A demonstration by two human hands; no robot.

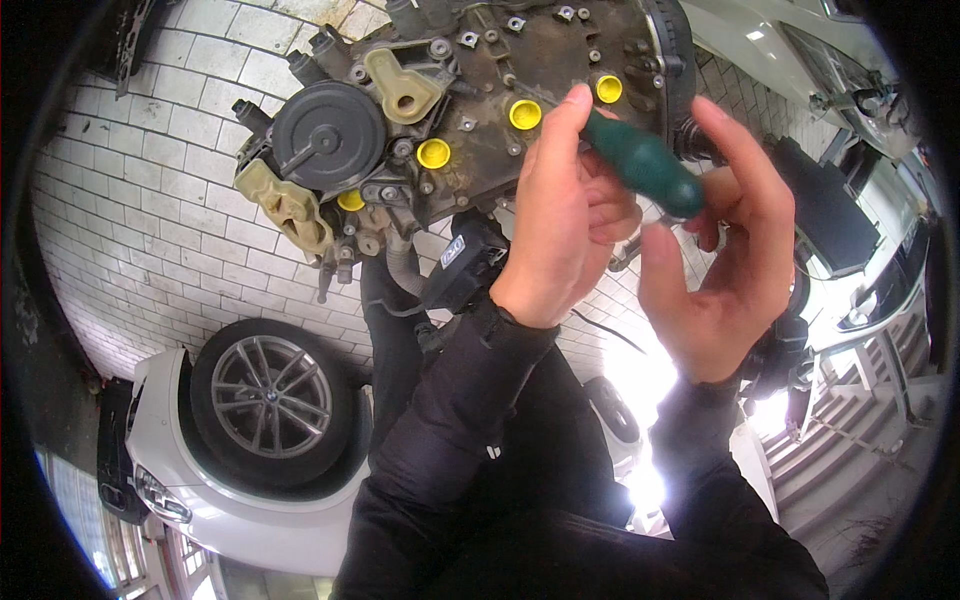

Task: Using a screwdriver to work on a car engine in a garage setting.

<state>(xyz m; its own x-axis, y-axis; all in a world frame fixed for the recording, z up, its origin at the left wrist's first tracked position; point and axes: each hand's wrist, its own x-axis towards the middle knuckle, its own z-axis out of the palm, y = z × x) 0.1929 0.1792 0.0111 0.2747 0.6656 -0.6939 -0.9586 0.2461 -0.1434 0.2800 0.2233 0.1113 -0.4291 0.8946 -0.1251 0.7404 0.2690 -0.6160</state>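
A screwdriver with a dark green handle [645, 165] slants over the engine [480, 60], its thin shaft pointing up and left toward the engine's top cover. The fingers of my left hand [565, 205] are closed round the front of the handle, thumb stretched along it. Around the rear end of the handle, my right hand [730, 250] has its thumb and forefinger spread wide. Some of its other fingers are bent close behind the handle's end; whether they touch it I cannot tell. Yellow caps [525, 115] plug several round holes in the cover below the screwdriver.
A black round housing [328, 135] and tan brackets [405, 88] sit on the engine's left side. White tiled floor [130, 180] lies beyond. At lower left stands a white car [250, 530] with its wheel [272, 396] turned toward me. A dark panel [825, 215] lies at right.
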